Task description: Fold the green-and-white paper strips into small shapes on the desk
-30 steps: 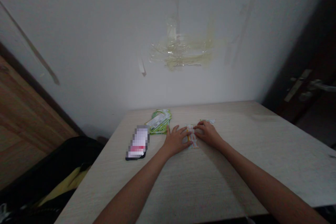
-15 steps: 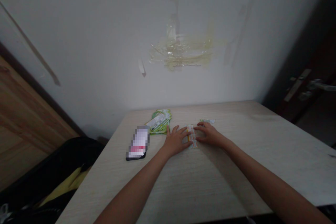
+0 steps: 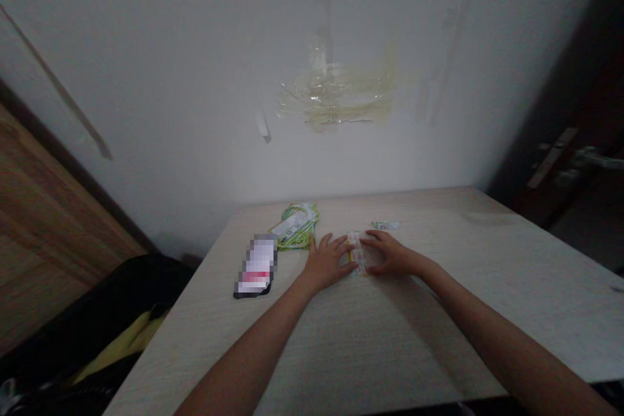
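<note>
My left hand (image 3: 327,261) lies flat on the light wooden table (image 3: 439,312), fingers spread, its fingertips touching a small row of white and orange packets (image 3: 357,252). My right hand (image 3: 391,255) rests on the other side of the same packets, fingers stretched out over the table and touching their right edge. Neither hand grips anything. A small green and white wrapper (image 3: 386,225) lies just beyond my right hand.
A stack of green and white sachets (image 3: 296,225) sits behind my left hand. A phone (image 3: 256,266) lies flat to the left. The wall runs along the table's far edge. A dark bag (image 3: 97,331) is on the floor at left, a door handle (image 3: 580,159) at right.
My right hand has slid a little toward me and to the right, off the small green wrapper, which now shows in full. The left hand has stayed in place.
</note>
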Tool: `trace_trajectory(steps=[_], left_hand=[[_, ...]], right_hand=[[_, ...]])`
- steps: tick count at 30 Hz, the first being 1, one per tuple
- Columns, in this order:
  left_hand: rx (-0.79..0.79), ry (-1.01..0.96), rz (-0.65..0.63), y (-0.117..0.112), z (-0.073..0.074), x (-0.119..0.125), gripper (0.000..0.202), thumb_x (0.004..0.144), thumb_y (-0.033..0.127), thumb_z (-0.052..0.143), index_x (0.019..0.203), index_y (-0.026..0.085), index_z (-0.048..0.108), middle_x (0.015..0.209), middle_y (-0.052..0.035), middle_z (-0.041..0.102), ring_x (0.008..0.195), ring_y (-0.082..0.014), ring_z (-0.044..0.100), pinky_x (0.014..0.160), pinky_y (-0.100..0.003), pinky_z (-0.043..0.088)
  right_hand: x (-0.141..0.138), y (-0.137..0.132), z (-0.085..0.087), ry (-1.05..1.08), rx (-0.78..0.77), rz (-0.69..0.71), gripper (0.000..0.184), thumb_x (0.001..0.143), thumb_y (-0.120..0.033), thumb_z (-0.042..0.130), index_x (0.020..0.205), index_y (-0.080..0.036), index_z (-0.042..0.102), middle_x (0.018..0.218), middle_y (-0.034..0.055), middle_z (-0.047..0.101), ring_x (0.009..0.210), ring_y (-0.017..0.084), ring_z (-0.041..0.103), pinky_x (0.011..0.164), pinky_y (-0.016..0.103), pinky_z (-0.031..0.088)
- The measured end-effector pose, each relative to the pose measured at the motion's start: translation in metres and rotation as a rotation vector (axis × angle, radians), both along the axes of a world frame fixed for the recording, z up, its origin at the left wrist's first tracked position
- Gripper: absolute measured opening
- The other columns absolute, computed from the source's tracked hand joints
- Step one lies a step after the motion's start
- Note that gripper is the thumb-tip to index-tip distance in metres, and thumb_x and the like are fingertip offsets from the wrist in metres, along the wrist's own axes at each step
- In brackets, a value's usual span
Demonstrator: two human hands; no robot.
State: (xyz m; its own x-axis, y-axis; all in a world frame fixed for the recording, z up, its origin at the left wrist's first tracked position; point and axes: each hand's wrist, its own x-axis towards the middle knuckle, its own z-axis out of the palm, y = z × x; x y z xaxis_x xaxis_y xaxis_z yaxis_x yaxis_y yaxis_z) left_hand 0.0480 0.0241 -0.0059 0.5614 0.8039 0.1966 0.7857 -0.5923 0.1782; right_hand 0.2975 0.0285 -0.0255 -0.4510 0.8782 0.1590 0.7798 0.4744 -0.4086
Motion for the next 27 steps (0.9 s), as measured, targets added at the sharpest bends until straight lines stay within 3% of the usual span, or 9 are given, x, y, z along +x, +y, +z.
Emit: trace_trajectory(steps=[9, 17, 27], left_hand=[[0.071, -0.026, -0.003, 0.000, -0.005, -0.001, 0.048, 0.089, 0.063, 0.044, 0.132, 0.043, 0.048, 0.147, 0.0044, 0.044, 0.139, -0.0339, 0.029, 0.108, -0.074, 0.002], [0.198, -0.041, 0.086, -0.003, -0.006, 0.000, 0.040, 0.093, 0.057, 0.042, 0.123, 0.035, 0.057, 0.136, -0.0016, 0.054, 0.136, -0.0321, 0.033, 0.110, -0.072, 0.004], [0.187, -0.070, 0.101, -0.003, -0.004, -0.001, 0.034, 0.097, 0.050, 0.037, 0.118, 0.033, 0.058, 0.133, -0.0030, 0.055, 0.134, -0.0297, 0.035, 0.108, -0.071, 0.011]], right_hand=[[0.002, -0.005, -0.004, 0.019, 0.003, 0.021, 0.092, 0.062, -0.053, 0.078, 0.142, -0.024, 0.043, 0.153, 0.0163, 0.028, 0.139, 0.034, 0.029, 0.113, 0.050, 0.027], [-0.014, -0.015, 0.008, 0.106, 0.137, 0.082, 0.057, 0.072, -0.046, 0.075, 0.124, -0.028, 0.061, 0.136, 0.0121, 0.048, 0.128, 0.030, 0.043, 0.108, 0.049, 0.032], [-0.027, -0.020, 0.019, 0.258, 0.161, 0.162, 0.023, 0.085, -0.036, 0.065, 0.104, -0.025, 0.072, 0.113, 0.0088, 0.061, 0.107, 0.021, 0.056, 0.098, 0.038, 0.044]])
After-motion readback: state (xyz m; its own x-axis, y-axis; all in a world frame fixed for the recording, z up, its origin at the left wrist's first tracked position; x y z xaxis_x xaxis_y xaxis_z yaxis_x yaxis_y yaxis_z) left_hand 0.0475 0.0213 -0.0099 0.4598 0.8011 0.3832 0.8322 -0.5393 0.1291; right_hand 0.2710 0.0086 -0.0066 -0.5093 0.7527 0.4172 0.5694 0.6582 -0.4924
